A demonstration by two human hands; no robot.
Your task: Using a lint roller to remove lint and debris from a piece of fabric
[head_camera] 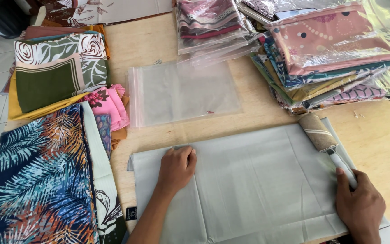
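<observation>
Head view: grey cloth (258,190) lies folded flat on the table (380,135), near edge. Left hand (176,168) lies palm-down on it, fingers loosely curled, pinning it so it won't slide. Right hand (361,207) is wrapped around the lint roller (326,144) handle, roller head on the cloth's far right corner. Empty bag (181,92) waits just beyond; bagged scarves (330,54) stacked behind, loose scarves (50,135) left.

The scene is bright with soft, even daylight. Shadows are weak: only a thin one lies under the left hand (176,168) and the right hand (360,207). Glare shines on the plastic bags (339,40) at about 2 o'clock and faintly on the empty clear bag (181,92) near the center. Focus is sharp overall. The edges bend slightly, as from a wide lens.
</observation>
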